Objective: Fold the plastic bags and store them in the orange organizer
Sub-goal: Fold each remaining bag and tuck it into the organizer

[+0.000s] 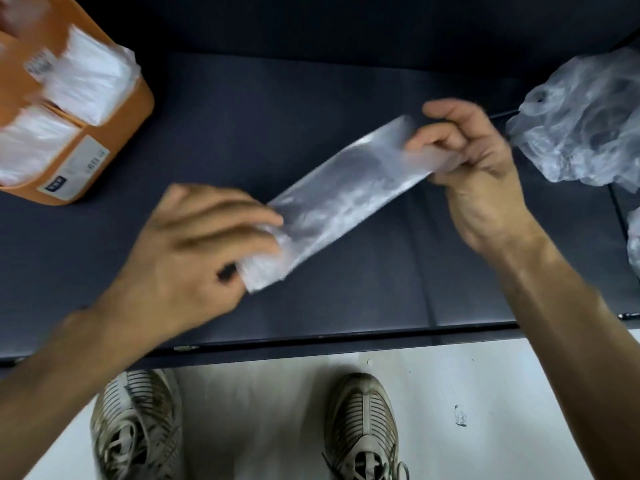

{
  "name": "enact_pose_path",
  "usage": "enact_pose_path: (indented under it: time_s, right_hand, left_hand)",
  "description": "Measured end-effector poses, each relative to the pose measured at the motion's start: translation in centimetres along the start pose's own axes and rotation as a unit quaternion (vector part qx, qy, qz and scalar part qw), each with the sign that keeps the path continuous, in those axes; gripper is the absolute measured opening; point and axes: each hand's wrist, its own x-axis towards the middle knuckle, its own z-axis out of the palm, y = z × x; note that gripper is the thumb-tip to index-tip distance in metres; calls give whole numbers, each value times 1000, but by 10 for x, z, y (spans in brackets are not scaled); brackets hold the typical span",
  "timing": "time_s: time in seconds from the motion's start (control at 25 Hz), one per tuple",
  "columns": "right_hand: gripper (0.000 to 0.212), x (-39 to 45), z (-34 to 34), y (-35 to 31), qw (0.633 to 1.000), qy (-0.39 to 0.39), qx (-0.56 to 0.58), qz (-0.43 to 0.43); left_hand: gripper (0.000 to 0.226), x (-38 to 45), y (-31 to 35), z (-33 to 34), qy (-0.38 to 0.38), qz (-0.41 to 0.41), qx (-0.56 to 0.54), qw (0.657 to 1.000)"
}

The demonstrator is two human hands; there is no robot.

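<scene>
A clear plastic bag (343,199), folded into a long narrow strip, stretches diagonally above the dark table (242,109). My left hand (194,251) grips its lower left end. My right hand (474,168) pinches its upper right end between thumb and fingers. The orange organizer (133,105) stands at the far left, with folded clear bags (86,77) upright in its compartments.
A crumpled heap of loose clear bags (585,119) lies at the right side of the table, and another bit of plastic (635,240) shows at the right border. The table's front edge (311,341) runs across below my hands. My two shoes stand on the pale floor.
</scene>
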Motion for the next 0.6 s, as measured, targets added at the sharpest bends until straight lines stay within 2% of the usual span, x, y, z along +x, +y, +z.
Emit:
enact_pose_path:
  time_s: [0.04,0.12,0.2,0.28,0.4,0.48,0.52,0.6]
  right_hand:
    - [66,-2,-1,5,999,-3,-51,3]
    - [68,-13,-1,17,987,13,-159,20]
    - [65,-31,5,22,972,47,-230,22]
    - [54,-54,15,20,966,60,-252,-11]
    - [38,-93,47,16,943,-40,-315,-101]
    - [49,-112,70,19,916,-92,-373,-113]
    - [52,-117,77,23,911,-91,-388,-108]
    - [54,-120,83,26,923,-82,-368,-79]
  left_hand:
    - [24,-10,-2,10,-36,36,38,998]
    - [31,-30,-6,32,-105,57,64,991]
    - [36,-40,-3,44,-133,44,66,988]
    - [31,-38,6,46,-142,23,70,987]
    - [25,-26,21,46,-163,-5,79,983]
    - [29,-21,26,46,-190,-36,56,980]
    - [32,-20,27,47,-202,-57,36,977]
    - [33,-18,28,47,-207,-117,-18,971]
